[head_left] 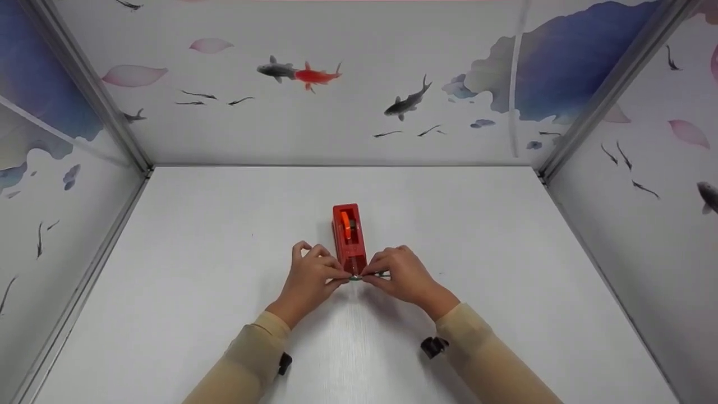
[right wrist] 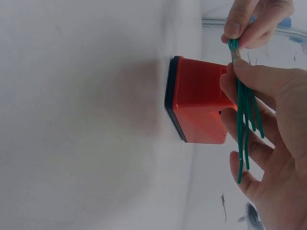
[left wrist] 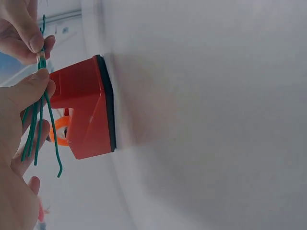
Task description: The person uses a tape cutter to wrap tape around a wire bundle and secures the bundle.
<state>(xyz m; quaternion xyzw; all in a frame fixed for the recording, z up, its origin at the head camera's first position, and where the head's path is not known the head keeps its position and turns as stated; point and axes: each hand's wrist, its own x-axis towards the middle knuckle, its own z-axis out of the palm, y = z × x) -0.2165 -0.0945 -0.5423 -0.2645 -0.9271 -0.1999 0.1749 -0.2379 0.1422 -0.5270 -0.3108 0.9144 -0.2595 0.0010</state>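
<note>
A bundle of thin green wires [right wrist: 246, 112] is held level in front of a red tape dispenser [head_left: 350, 251]. My left hand [head_left: 310, 276] pinches it on one side between thumb and fingertips. On the other side my right hand [head_left: 405, 275] pinches it the same way, a small distance apart. Between the two pinches, a shiny band of tape [right wrist: 235, 51] appears wrapped around the wires. Loose wire ends hang out past each hand's thumb in the wrist views. My fingertips hide parts of the bundle.
The dispenser stands upright on the white table [head_left: 185, 269], its orange tape wheel [head_left: 346, 225] facing up. Printed panels [head_left: 359, 129] with fish and petals enclose the back and both sides. A dark wrist camera [head_left: 433, 347] hangs below the right sleeve.
</note>
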